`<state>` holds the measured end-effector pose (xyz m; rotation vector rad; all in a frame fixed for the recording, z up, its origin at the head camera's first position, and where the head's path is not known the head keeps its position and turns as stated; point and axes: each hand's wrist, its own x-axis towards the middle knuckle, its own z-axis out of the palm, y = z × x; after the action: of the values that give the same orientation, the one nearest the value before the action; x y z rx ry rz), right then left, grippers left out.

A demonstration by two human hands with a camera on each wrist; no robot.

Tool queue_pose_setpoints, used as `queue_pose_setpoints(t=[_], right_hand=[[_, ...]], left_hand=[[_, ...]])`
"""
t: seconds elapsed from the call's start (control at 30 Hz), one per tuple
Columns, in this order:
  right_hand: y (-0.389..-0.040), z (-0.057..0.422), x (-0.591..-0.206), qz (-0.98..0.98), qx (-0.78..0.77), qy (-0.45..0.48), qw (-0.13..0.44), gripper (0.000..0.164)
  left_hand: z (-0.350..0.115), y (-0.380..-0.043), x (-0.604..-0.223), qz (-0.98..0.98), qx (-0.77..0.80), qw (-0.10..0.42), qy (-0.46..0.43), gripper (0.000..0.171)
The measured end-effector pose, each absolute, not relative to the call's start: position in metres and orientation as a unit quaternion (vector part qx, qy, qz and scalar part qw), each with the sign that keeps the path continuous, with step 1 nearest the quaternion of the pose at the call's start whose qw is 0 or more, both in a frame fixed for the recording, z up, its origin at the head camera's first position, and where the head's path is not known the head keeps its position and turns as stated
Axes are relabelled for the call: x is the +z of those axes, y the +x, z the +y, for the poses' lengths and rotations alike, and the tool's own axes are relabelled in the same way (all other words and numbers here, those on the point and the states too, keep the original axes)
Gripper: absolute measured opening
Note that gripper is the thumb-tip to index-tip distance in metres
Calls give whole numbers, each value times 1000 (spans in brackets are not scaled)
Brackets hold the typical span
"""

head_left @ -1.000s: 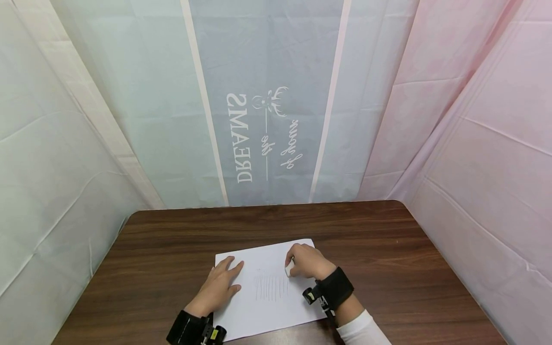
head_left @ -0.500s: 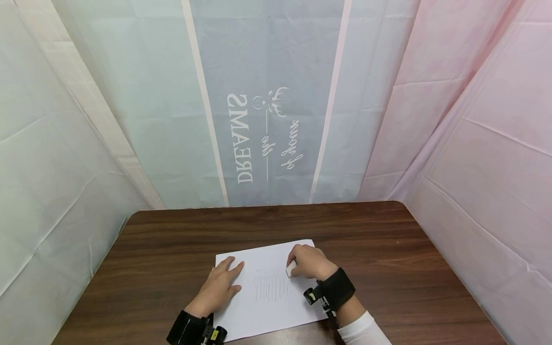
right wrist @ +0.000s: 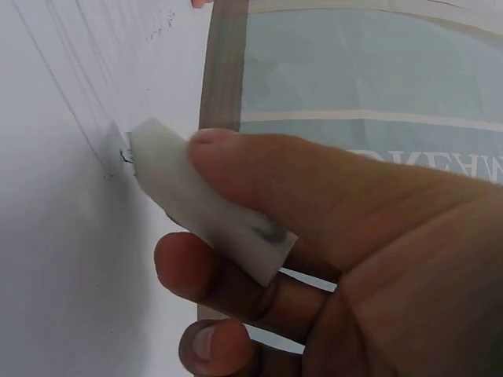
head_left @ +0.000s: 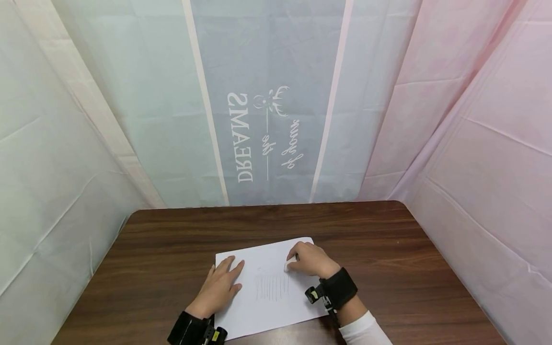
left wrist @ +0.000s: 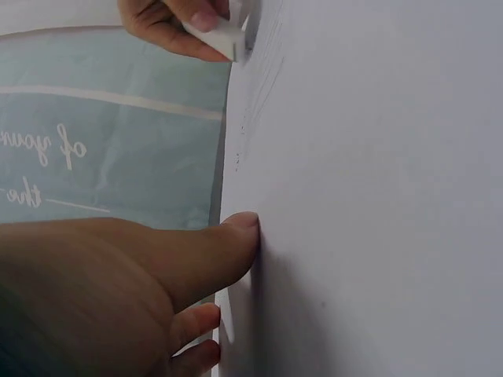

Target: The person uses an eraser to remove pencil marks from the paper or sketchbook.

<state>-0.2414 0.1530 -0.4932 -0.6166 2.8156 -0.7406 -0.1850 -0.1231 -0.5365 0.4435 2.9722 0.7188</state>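
Note:
A sheet of white paper (head_left: 258, 318) lies on the brown table, with a row of thin pencil lines (head_left: 272, 287) near its middle. My left hand (head_left: 219, 286) rests on the left part of the sheet with its fingers spread. Between thumb and fingers, my right hand (head_left: 312, 260) pinches a white eraser (right wrist: 208, 200) near the right end of the lines. In the right wrist view the eraser's worn tip is at the paper, beside small dark crumbs (right wrist: 126, 157). The left wrist view shows the left thumb (left wrist: 228, 251) touching the paper.
The wooden table (head_left: 181, 235) extends beyond the paper on the left, right and far sides. A pale cloth (head_left: 267, 57) with mirrored lettering hangs behind its far edge. More cloth hangs on both sides. Each wrist wears a black strap (head_left: 339, 287) with a small camera.
My right hand, with the eraser, shifts slightly away from me near the right end of the lines. The left hand stays in place on the paper.

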Motion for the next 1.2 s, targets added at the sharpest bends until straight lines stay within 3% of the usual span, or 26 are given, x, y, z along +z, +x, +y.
queue_pose_setpoints(t=[0.47,0.87,1.2], right_hand=[[-244,152,-489,937,-295,-183,29,20],[-246,156,-494,942,-281,-181,27,22],[-249,149,-493,944,-274,-183,17,26]], left_hand=[[-121,-198,-538,967,213,25,139,51],[-121,-217,-535,967,207,18,145,51],[-118,-213,-532,967,213,30,135,63]])
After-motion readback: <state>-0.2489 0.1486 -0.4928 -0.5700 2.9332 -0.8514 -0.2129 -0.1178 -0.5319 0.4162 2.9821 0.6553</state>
